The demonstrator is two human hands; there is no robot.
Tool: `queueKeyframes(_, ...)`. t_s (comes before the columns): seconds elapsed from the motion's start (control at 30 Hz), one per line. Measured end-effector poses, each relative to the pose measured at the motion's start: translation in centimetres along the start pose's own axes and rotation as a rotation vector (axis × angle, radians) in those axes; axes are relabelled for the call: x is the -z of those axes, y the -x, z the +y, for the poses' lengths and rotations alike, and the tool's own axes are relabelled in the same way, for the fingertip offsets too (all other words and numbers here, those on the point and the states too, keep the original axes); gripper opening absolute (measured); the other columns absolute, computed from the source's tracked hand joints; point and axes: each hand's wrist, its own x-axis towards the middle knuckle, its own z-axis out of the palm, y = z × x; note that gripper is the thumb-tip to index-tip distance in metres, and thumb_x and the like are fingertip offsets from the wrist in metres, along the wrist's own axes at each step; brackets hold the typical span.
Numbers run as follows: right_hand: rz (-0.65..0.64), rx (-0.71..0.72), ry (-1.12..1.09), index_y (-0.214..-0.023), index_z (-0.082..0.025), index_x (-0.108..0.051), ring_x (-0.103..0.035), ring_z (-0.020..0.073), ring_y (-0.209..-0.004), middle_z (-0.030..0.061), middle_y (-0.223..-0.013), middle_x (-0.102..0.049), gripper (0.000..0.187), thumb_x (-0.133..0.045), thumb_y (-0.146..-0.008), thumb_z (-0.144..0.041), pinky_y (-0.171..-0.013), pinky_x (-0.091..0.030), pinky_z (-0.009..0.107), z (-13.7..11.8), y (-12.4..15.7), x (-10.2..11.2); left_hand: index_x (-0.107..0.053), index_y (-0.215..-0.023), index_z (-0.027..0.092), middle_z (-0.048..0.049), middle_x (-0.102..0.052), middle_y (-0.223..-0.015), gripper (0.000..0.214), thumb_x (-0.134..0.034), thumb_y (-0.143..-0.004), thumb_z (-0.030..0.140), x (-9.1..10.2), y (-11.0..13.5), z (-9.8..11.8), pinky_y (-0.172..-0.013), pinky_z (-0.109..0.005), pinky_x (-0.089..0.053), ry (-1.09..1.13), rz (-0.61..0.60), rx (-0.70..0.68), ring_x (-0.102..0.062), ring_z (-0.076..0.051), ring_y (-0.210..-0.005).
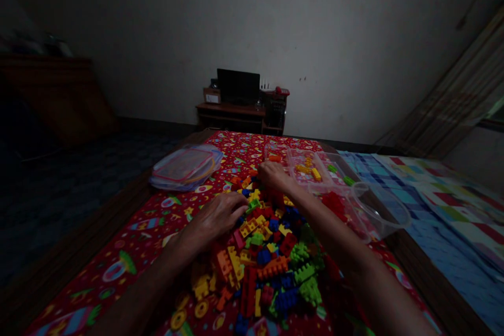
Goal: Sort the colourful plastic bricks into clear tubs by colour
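Note:
A heap of plastic building bricks [268, 257] in red, yellow, green, blue and orange lies on a red patterned cloth [153, 226]. My left hand [218, 216] rests on the heap's left side, fingers curved down onto the bricks. My right hand [273, 174] reaches to the far end of the heap, fingers curled among bricks; what they hold is hidden. Clear plastic boxes [311, 165] with a few yellow, orange and green bricks stand just right of that hand. A round clear tub [380, 210] with red bricks [334, 203] beside it sits further right.
A stack of clear lids [185, 166] lies at the cloth's left far side. A checked mat [444, 210] covers the floor on the right. A low wooden desk [240, 113] with a dark monitor [238, 86] stands against the far wall. The room is dim.

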Motion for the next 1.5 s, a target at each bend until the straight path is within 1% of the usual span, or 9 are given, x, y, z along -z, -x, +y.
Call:
queueKeyframes(0.13, -0.039, -0.003, 0.059, -0.109, -0.012, -0.064, -0.058, 0.0226, -0.099, 0.0156, -0.109, -0.065, 0.030, -0.042, -0.090, -0.015, -0.082, -0.040, 0.029, -0.5, 0.5, -0.7, -0.068, -0.090, 0.020, -0.0045, -0.071, -0.092, 0.024, -0.046, -0.087, 0.028, 0.0, 0.0, -0.1, -0.078, -0.029, -0.047, 0.008, 0.036, -0.004, -0.065, -0.020, -0.085)
queueKeyframes(0.3, -0.054, -0.048, 0.054, -0.114, -0.013, -0.061, -0.056, 0.0227, -0.105, 0.0165, -0.117, -0.062, 0.031, -0.043, -0.091, -0.020, -0.084, -0.039, 0.028, 0.0, 1.0, 0.0, -0.068, -0.090, 0.022, -0.0038, -0.071, -0.090, 0.024, -0.046, -0.088, 0.029, -0.4, 0.0, -0.4, -0.077, -0.029, -0.047, 0.004, 0.036, -0.023, -0.064, -0.019, -0.084)
queueKeyframes(0.5, -0.136, -0.024, -0.112, -0.097, -0.012, -0.070, -0.061, 0.0165, -0.081, 0.0119, -0.091, -0.070, 0.028, -0.046, -0.084, -0.014, -0.066, -0.037, 0.022, 0.8, 0.9, 1.1, -0.067, -0.092, 0.022, -0.0040, -0.070, -0.091, 0.024, -0.044, -0.089, 0.029, -0.8, 0.1, -0.6, -0.077, -0.029, -0.046, -0.003, 0.021, -0.019, -0.064, -0.019, -0.084)
queueKeyframes(0.6, -0.063, -0.032, -0.161, -0.095, -0.012, -0.072, -0.060, 0.0146, -0.075, 0.0101, -0.087, -0.070, 0.028, -0.049, -0.080, -0.012, -0.063, -0.034, 0.022, 2.1, 0.8, 2.0, -0.067, -0.092, 0.022, -0.0038, -0.069, -0.091, 0.024, -0.044, -0.089, 0.031, -1.2, 0.0, -1.0, -0.077, -0.028, -0.046, -0.003, 0.031, -0.044, -0.063, -0.018, -0.083)
queueKeyframes(0.77, 0.044, -0.216, -0.071, -0.090, -0.009, -0.072, -0.057, 0.0148, -0.071, 0.0125, -0.083, -0.069, 0.028, -0.047, -0.079, -0.011, -0.058, -0.028, 0.023, 4.4, 0.4, 3.8, -0.066, -0.093, 0.022, -0.0036, -0.068, -0.091, 0.024, -0.045, -0.090, 0.035, -2.0, 0.2, -1.8, -0.075, -0.028, -0.046, 0.014, 0.038, -0.072, -0.063, -0.018, -0.082)
queueKeyframes(0.97, 0.081, -0.192, -0.107, -0.073, -0.012, -0.069, -0.042, 0.0096, -0.054, 0.0049, -0.065, -0.060, 0.027, -0.045, -0.084, -0.018, -0.052, -0.020, 0.025, 3.1, 3.6, 5.2, -0.063, -0.092, 0.021, -0.0050, -0.063, -0.093, 0.022, -0.044, -0.090, 0.030, -2.5, -0.1, -2.5, -0.080, -0.030, -0.047, 0.033, 0.079, -0.122, -0.059, -0.018, -0.085)
queueKeyframes(1.2, -0.032, -0.257, -0.132, -0.072, -0.014, -0.069, -0.043, 0.0101, -0.053, 0.0048, -0.063, -0.061, 0.029, -0.047, -0.088, -0.026, -0.052, -0.020, 0.026, 1.3, 8.8, 3.7, -0.059, -0.105, 0.021, -0.0072, -0.060, -0.106, 0.022, -0.048, -0.089, 0.031, -3.4, 0.1, -1.8, -0.089, -0.036, -0.047, 0.028, 0.151, -0.140, -0.057, -0.021, -0.101)
queueKeyframes(1.4, -0.141, -0.218, -0.096, -0.079, -0.015, -0.070, -0.050, 0.0122, -0.057, 0.0075, -0.071, -0.066, 0.033, -0.049, -0.090, -0.038, -0.052, -0.021, 0.026, 0.7, 10.1, 2.3, -0.057, -0.107, 0.019, -0.0092, -0.061, -0.109, 0.022, -0.049, -0.087, 0.025, -3.6, 0.2, -1.4, -0.090, -0.038, -0.047, -0.042, 0.135, -0.115, -0.056, -0.023, -0.102)
queueKeyframes(1.5, -0.168, -0.200, -0.100, -0.083, -0.015, -0.071, -0.051, 0.0121, -0.057, 0.0077, -0.074, -0.067, 0.029, -0.050, -0.089, -0.034, -0.051, -0.021, 0.026, 0.2, 10.2, 2.3, -0.058, -0.106, 0.020, -0.0083, -0.064, -0.104, 0.023, -0.050, -0.086, 0.027, -3.2, -0.1, -1.2, -0.087, -0.036, -0.048, -0.022, 0.142, -0.095, -0.059, -0.022, -0.097)
